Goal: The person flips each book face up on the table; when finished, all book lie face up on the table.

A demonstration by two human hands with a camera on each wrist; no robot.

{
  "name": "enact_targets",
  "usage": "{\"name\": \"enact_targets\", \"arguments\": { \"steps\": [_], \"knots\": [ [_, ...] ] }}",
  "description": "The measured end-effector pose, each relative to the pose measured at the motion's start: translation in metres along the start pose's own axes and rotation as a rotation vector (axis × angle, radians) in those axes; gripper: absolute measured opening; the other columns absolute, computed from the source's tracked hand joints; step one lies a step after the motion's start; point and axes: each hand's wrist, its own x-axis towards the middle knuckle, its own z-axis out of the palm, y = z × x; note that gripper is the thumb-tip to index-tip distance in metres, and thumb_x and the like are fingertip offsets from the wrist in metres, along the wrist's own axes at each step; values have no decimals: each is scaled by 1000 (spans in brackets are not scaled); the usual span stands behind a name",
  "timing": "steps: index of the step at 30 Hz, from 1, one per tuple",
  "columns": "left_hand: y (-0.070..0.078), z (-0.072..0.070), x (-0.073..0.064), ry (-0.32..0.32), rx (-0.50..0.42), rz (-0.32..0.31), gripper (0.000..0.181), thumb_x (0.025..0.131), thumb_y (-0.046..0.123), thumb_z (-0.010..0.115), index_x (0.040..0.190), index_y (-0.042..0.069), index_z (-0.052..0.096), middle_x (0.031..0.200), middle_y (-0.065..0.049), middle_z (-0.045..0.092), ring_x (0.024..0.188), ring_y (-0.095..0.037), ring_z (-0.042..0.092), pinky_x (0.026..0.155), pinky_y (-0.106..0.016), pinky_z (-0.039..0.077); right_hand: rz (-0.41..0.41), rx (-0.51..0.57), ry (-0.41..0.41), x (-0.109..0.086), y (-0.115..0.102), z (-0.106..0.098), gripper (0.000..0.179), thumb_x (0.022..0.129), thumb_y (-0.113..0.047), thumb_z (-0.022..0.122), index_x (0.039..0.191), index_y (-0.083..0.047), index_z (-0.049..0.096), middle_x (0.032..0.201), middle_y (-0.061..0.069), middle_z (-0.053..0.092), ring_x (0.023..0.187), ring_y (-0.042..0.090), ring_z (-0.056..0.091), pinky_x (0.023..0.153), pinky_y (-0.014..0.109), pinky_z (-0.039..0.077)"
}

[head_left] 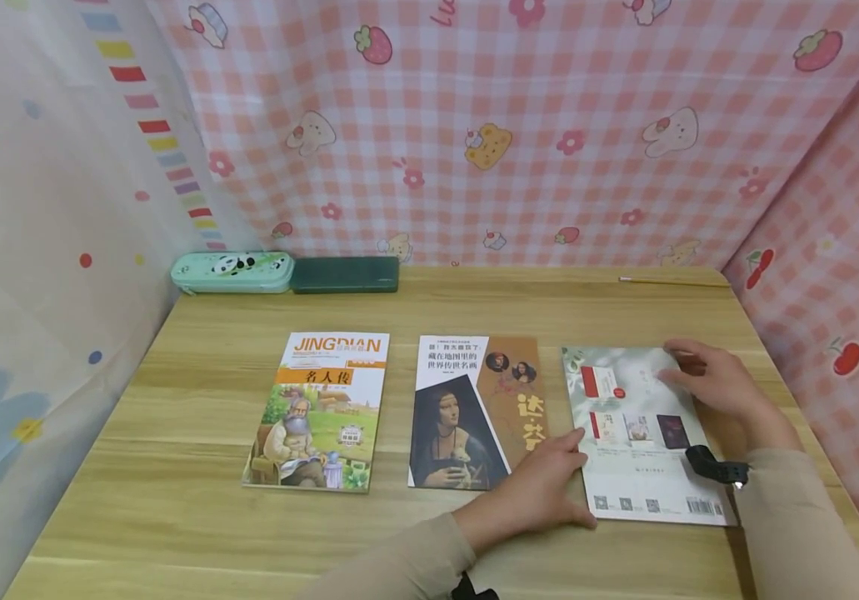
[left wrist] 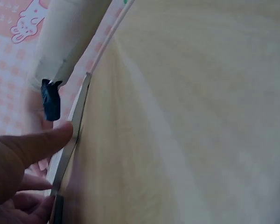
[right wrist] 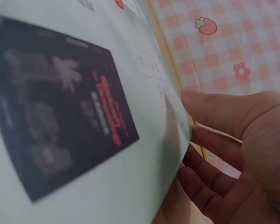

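Note:
A pale green book [head_left: 639, 479] lies back cover up at the right of the wooden table. My left hand [head_left: 532, 490] touches its left edge with spread thumb and fingers, partly over the middle book [head_left: 466, 417], which has a portrait on its cover. In the left wrist view the thumb [left wrist: 49, 142] reaches along the pale book's side. My right hand [head_left: 732, 392] is at the book's upper right corner. The right wrist view shows its fingertips against the edge of the cover [right wrist: 154, 140], the thumb [right wrist: 219, 109] held apart from the other fingers.
To the left lies another book [head_left: 317, 417] with a bearded man on its cover. A mint pencil case [head_left: 234, 272] and a dark green case [head_left: 347, 275] sit along the table's back edge. At the back right is a pencil [head_left: 672, 282]. Patterned cloth [head_left: 429, 108] hangs behind.

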Motion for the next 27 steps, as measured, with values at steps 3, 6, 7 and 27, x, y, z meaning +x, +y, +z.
{"name": "enact_targets", "arguments": {
  "steps": [3,6,7,27],
  "knots": [
    [6,2,0,15,34,-32,72,67,47,93,122,8,70,157,-10,43,133,-19,51,112,-22,38,19,26,-13,-1,1,-3,57,100,-28,66,144,4,49,137,38,51,121,57,52,96,67,48],
    [10,4,-1,27,52,-54,75,66,47,93,125,8,69,157,-10,43,133,-19,49,113,-23,37,39,44,-35,-1,1,-6,58,100,-31,65,146,2,48,140,39,48,124,58,49,95,67,49],
    [11,4,-1,30,52,-57,74,67,47,94,125,7,69,156,-10,43,134,-20,49,112,-23,38,42,51,-39,-2,1,-7,59,100,-31,65,146,2,47,141,38,47,125,59,48,94,65,50],
    [-5,-2,-1,8,-23,16,73,73,39,91,132,3,65,156,-7,45,138,-19,47,114,-20,34,-208,287,-27,-7,47,-9,48,91,21,57,138,20,44,123,-21,56,100,-12,58,77,13,56]
  ]
}}
